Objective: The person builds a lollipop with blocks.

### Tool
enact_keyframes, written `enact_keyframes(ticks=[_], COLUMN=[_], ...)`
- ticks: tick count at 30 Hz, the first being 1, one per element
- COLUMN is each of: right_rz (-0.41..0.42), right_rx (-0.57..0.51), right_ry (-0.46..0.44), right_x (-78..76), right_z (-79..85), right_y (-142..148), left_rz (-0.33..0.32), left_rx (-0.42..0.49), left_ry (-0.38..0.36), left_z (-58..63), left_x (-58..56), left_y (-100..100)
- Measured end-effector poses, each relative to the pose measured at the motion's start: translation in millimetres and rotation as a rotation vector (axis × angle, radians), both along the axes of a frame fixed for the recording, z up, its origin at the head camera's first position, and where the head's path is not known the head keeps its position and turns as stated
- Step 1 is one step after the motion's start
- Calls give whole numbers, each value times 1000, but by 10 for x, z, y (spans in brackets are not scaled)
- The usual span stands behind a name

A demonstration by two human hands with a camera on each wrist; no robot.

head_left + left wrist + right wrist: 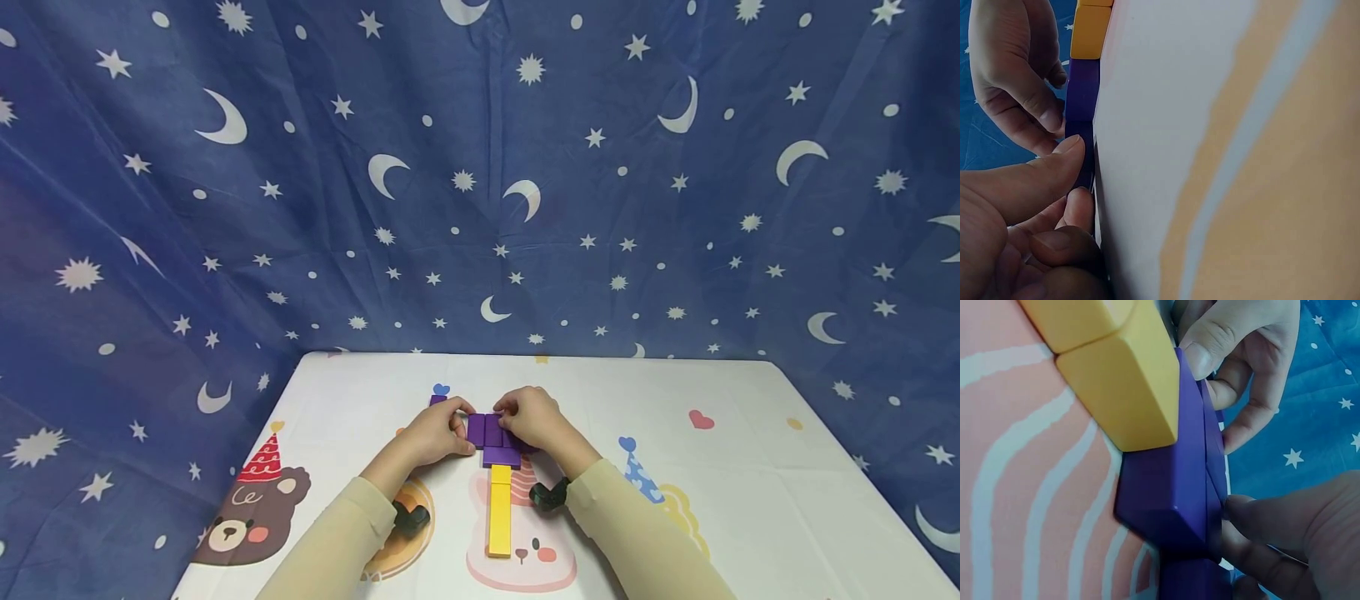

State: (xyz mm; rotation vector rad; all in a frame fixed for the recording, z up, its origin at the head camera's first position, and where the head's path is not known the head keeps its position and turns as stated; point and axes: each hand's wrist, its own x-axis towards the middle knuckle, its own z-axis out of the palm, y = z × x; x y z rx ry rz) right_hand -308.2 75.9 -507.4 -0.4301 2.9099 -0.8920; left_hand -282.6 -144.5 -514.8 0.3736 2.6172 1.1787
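Observation:
Purple blocks lie side by side on the table, among them a left one [476,430] and a middle one [492,432]. Below these sits a crosswise purple block [501,457], with a yellow column [499,521] running from it towards me. My left hand [435,432] pinches the left purple block between thumb and fingers at its outer edge. My right hand [531,415] pinches a purple block at the right of the row, covering much of it. In the right wrist view, a yellow block [1122,394] meets the crosswise purple block [1160,494].
Another purple block [438,401] lies beyond my left hand. The white tablecloth [750,483] has printed animals, including a bear [258,517]. A blue star-patterned curtain [480,208] hangs behind the table. Dark wrist straps [550,495] sit at both sleeve cuffs.

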Motion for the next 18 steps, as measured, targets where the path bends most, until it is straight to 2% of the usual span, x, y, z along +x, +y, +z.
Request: enact_keyframes(ticks=[8,18], right_rz=[-2,-48], right_rx=[-53,-83], right_ry=[24,-38], right_x=[-29,27], right_z=[28,89], right_y=[121,281], left_rz=[-4,-5], left_rx=[-7,-7], left_ry=[2,1], left_z=[28,19], left_x=[14,12], left_y=[1,2])
